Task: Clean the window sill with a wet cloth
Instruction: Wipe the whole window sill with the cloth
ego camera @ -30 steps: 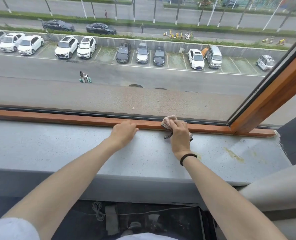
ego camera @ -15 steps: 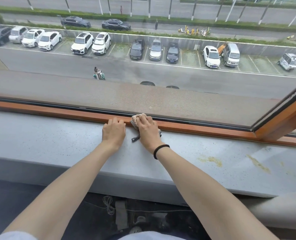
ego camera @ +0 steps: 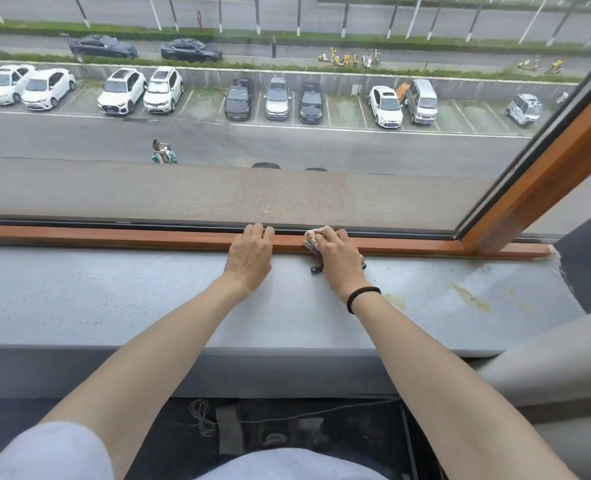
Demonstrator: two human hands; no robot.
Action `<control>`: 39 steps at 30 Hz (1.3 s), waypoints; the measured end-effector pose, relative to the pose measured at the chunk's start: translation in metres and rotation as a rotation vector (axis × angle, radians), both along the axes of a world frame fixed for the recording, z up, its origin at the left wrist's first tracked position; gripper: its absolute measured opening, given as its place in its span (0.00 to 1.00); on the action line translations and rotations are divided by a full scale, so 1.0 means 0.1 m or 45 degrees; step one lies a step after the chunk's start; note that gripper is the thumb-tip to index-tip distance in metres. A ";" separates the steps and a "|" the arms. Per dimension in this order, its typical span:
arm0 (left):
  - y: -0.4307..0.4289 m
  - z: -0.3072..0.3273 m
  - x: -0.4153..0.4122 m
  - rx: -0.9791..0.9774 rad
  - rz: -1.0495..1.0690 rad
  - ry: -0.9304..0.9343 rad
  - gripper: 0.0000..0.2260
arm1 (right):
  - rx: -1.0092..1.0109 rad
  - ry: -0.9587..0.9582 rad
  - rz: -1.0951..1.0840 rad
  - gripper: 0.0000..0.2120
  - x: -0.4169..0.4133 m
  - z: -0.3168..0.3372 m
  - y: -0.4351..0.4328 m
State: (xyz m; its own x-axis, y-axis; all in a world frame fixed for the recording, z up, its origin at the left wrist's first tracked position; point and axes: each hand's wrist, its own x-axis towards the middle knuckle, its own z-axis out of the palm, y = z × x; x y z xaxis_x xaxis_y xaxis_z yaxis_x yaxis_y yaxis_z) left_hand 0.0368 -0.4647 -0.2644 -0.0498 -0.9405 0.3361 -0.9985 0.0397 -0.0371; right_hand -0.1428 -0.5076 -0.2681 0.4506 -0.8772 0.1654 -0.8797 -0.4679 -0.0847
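Note:
The grey speckled window sill (ego camera: 114,299) runs across the view below a brown wooden frame rail (ego camera: 114,237). My right hand (ego camera: 337,258) presses a bunched cloth (ego camera: 316,234), pale on top with a dark patterned edge, against the rail at its middle. Most of the cloth is hidden under the fingers. My left hand (ego camera: 251,254) rests flat on the sill just to the left, fingertips hooked over the rail and holding nothing. A black band circles my right wrist.
Yellowish stains (ego camera: 470,297) mark the sill at the right. A slanted wooden frame post (ego camera: 543,174) rises at the right end. A grey padded edge (ego camera: 546,358) juts in at lower right. Cables lie on the dark floor (ego camera: 204,417) below.
Both hands have slid along the rail together with the cloth, and the left fingertips now reach over the rail. The camera view has swung to the left and back.

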 end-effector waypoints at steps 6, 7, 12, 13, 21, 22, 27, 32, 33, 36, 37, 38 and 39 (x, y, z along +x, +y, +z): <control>-0.20 0.04 -0.71 0.146 -0.293 -0.098 0.17 | 0.085 -0.033 -0.317 0.19 -0.92 0.13 -0.10; -0.22 0.06 -0.83 0.189 -0.326 -0.101 0.15 | 0.119 -0.051 -0.352 0.19 -1.00 0.16 -0.10; -0.08 0.02 -1.01 0.158 -0.402 -0.019 0.12 | 0.208 -0.279 -0.410 0.23 -1.02 0.15 0.06; -0.05 -0.01 -1.02 0.148 -0.369 -0.014 0.12 | 0.221 -0.344 -0.413 0.25 -1.01 0.13 0.08; 0.02 -0.09 -0.70 0.146 -0.127 -0.099 0.12 | 0.309 -0.234 -0.269 0.22 -0.87 -0.06 0.27; 0.03 -0.08 -0.71 0.166 -0.134 -0.109 0.12 | 0.314 -0.216 -0.271 0.22 -0.86 -0.04 0.25; 0.04 -0.04 -0.96 0.206 -0.079 -0.027 0.11 | 0.389 -0.210 -0.004 0.16 -0.69 -0.06 0.59; 0.13 -0.04 -0.86 0.225 -0.073 -0.240 0.14 | 0.365 -0.296 -0.042 0.24 -0.87 -0.07 0.50; 0.16 -0.05 -0.90 0.251 -0.050 -0.317 0.16 | 0.340 -0.293 -0.094 0.25 -0.92 -0.08 0.44; 0.23 -0.10 -1.01 0.316 0.072 -0.402 0.24 | 0.278 -0.286 -0.143 0.25 -0.89 -0.07 0.42; 0.23 -0.10 -1.02 0.316 0.080 -0.433 0.25 | 0.279 -0.297 -0.147 0.23 -0.87 -0.08 0.47; 0.26 -0.12 -1.04 0.319 0.075 -0.494 0.25 | 0.310 -0.312 -0.136 0.21 -0.86 -0.09 0.55; 0.27 -0.13 -1.05 0.338 0.066 -0.555 0.25 | 0.351 -0.328 -0.106 0.20 -0.87 -0.10 0.64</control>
State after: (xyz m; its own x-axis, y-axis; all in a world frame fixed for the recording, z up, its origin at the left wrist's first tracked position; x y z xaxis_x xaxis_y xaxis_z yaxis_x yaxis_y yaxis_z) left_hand -0.0680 -0.4372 -0.2772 -0.0829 -0.9956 0.0437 -0.8935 0.0548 -0.4458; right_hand -0.2294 -0.4437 -0.2784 0.3504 -0.9365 0.0163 -0.8473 -0.3244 -0.4206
